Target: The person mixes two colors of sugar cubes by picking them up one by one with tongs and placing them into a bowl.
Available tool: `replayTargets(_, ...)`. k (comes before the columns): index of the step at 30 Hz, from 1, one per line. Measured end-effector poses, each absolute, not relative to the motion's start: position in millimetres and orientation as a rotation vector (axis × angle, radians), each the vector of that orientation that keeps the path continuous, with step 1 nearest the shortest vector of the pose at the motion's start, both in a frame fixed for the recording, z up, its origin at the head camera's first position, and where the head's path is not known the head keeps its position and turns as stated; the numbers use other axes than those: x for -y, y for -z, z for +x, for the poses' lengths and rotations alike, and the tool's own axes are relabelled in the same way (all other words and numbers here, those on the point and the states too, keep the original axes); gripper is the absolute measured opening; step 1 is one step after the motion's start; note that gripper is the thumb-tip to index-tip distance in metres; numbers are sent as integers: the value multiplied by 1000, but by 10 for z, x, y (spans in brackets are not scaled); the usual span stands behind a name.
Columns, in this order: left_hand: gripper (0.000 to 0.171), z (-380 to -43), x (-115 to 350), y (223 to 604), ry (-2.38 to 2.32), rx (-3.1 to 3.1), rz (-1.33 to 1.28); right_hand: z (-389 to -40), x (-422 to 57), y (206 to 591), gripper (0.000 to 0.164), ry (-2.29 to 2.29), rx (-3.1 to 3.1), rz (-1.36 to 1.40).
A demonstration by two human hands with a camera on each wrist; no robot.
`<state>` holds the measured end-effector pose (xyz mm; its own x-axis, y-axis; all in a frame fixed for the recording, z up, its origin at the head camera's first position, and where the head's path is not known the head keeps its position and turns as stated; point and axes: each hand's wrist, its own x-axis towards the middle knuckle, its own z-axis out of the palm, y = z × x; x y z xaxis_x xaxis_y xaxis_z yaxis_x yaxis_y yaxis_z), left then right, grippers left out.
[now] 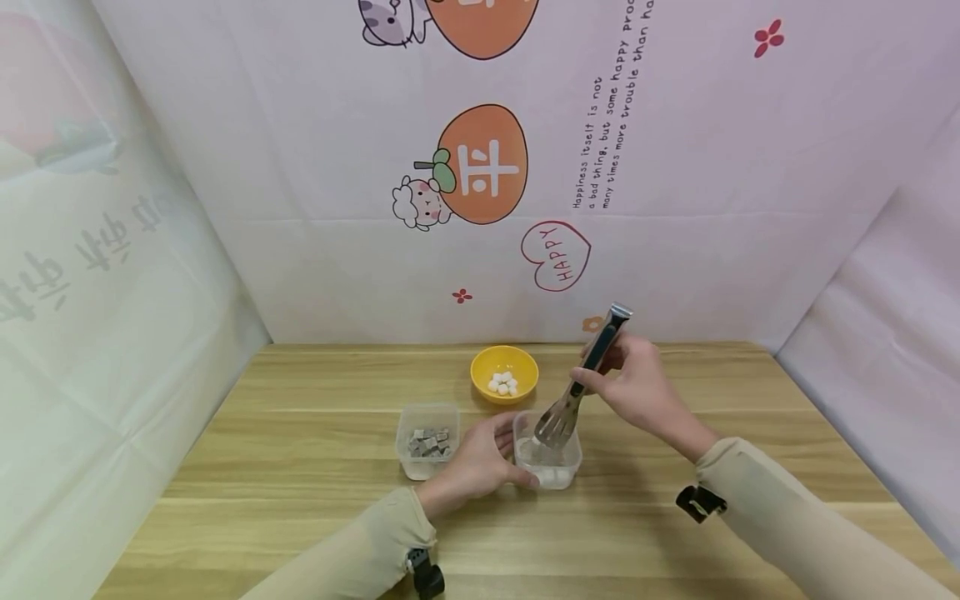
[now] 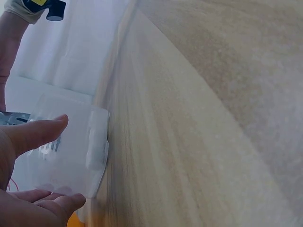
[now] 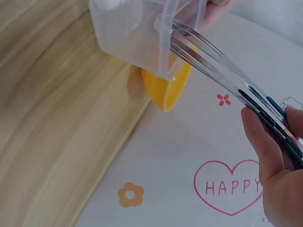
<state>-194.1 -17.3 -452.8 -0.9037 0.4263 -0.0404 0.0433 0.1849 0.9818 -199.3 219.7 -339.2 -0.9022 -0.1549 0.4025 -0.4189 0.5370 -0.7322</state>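
Note:
My right hand (image 1: 643, 390) grips metal serving tongs (image 1: 598, 348) with dark handle inlays. Their slotted ends point down inside a clear plastic container (image 1: 573, 472). Something small and white (image 3: 163, 23) shows at the tong tips in the right wrist view; whether it is pinched there is unclear. White stuff is visible through the container's wall, its shape blurred. On the container's left side, my left hand (image 1: 480, 458) holds it, thumb at the front and fingers behind. In the left wrist view, the thumb (image 2: 40, 135) and fingers lie along its wall.
A yellow bowl (image 1: 504, 360) with several white balls (image 1: 502, 384) stands behind the containers. Left of my left hand is another clear container (image 1: 405, 425) holding grey cubes (image 1: 429, 442). Everything stands on a wooden table (image 1: 300, 467), with printed cloth (image 1: 337, 250) hanging behind it.

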Motion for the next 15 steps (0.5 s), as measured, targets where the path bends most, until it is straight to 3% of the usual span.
replayTargets(15, 97, -1940, 173, 4519, -1784, -2165, 463, -2086, -2259, 3205, 25, -1640, 2389, 375)
